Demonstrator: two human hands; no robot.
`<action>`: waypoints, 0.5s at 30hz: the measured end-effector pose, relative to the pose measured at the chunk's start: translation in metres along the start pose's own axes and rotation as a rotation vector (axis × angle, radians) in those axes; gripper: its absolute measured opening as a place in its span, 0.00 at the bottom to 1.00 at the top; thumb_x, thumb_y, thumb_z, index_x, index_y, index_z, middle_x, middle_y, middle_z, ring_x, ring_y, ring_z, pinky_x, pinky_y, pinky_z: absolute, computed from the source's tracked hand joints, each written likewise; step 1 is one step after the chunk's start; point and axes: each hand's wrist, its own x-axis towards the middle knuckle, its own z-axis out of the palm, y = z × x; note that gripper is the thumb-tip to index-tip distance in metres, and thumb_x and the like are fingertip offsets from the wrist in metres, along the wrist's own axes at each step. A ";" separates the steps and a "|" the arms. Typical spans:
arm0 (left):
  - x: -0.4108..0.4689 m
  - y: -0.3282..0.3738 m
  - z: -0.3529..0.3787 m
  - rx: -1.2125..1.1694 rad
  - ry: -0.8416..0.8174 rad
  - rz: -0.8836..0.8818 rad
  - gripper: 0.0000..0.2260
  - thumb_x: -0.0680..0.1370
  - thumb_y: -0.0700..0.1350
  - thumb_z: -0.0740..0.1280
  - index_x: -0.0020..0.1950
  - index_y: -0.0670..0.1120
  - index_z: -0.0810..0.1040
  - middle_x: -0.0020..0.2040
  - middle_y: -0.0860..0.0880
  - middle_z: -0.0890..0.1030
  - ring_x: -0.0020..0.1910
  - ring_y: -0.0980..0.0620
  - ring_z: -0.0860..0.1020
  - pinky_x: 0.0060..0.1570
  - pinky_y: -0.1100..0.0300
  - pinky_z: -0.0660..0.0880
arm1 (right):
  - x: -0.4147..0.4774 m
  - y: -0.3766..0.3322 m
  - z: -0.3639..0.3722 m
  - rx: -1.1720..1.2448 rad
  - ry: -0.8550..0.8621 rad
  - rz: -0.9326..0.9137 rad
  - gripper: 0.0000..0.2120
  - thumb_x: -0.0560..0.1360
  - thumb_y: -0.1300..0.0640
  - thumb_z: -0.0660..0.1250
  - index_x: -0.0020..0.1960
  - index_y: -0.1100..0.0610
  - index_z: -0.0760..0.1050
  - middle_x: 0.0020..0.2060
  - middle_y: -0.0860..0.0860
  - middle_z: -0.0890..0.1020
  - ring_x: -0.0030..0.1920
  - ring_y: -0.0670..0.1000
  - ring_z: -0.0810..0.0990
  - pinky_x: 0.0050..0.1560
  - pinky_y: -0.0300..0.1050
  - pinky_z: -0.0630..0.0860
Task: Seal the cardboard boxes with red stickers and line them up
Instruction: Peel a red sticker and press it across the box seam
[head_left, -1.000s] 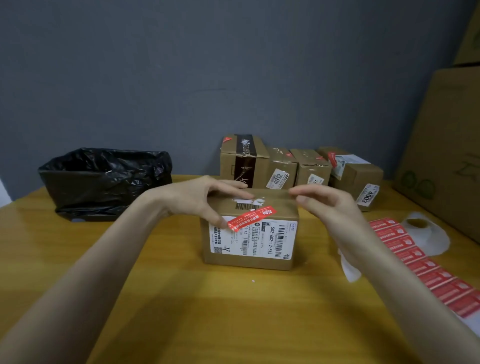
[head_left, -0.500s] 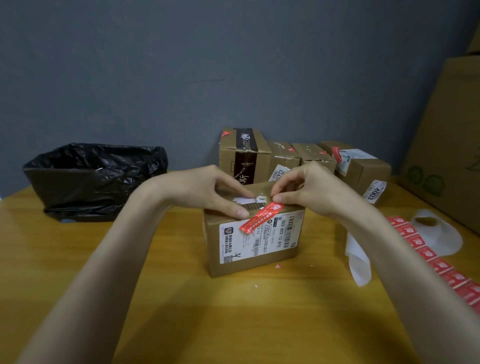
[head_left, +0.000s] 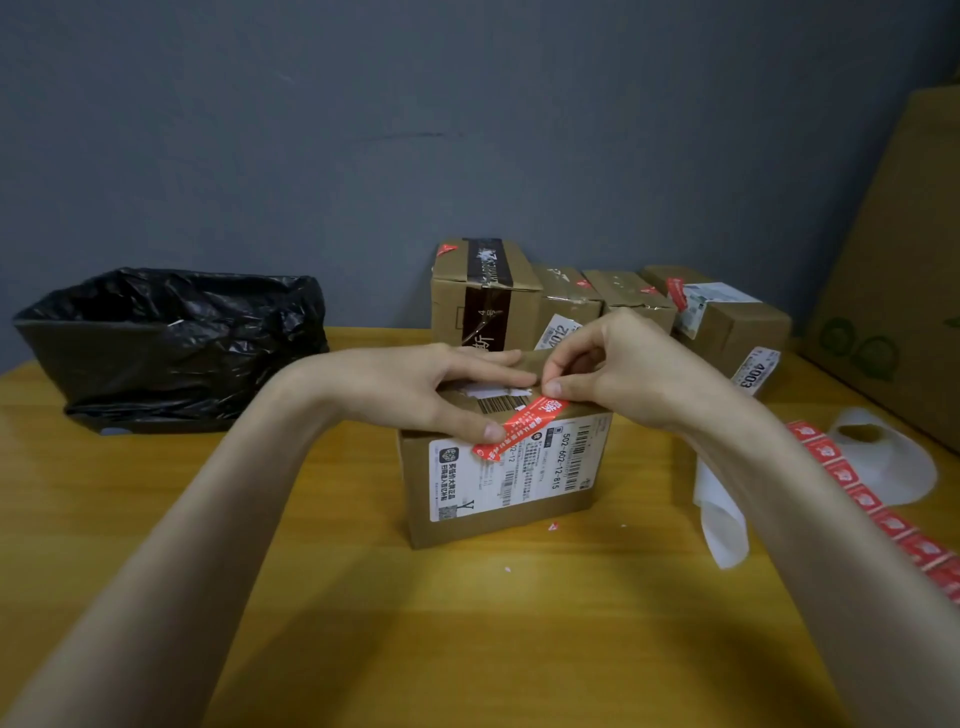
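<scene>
your flat left grip pins the red sticker; right grip pinches its top. smooth it over the cardboard box edge.

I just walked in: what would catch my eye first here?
On the table, the left hand presses and the right hand pinches a red sticker over the top front edge of a cardboard box. Behind stands a row of boxes; a black bag sits far left.
</scene>
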 end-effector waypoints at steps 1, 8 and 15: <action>0.000 0.001 0.000 0.002 -0.003 -0.005 0.28 0.73 0.55 0.66 0.71 0.64 0.61 0.75 0.64 0.52 0.67 0.69 0.55 0.52 0.83 0.61 | 0.000 -0.001 0.000 -0.027 0.004 -0.005 0.07 0.71 0.56 0.71 0.35 0.49 0.79 0.33 0.41 0.80 0.39 0.40 0.77 0.37 0.36 0.71; -0.011 0.002 -0.006 0.054 0.004 -0.132 0.37 0.64 0.62 0.68 0.71 0.68 0.58 0.76 0.61 0.51 0.72 0.61 0.55 0.65 0.69 0.61 | 0.001 0.001 0.000 -0.126 0.015 -0.041 0.04 0.73 0.51 0.69 0.47 0.48 0.76 0.42 0.42 0.77 0.45 0.43 0.76 0.47 0.42 0.74; -0.033 -0.005 -0.021 0.129 0.067 -0.104 0.35 0.65 0.57 0.75 0.65 0.75 0.61 0.60 0.65 0.66 0.60 0.63 0.69 0.53 0.67 0.71 | -0.010 -0.003 -0.019 -0.197 -0.339 -0.038 0.47 0.58 0.35 0.69 0.73 0.40 0.54 0.63 0.38 0.62 0.61 0.40 0.59 0.61 0.40 0.64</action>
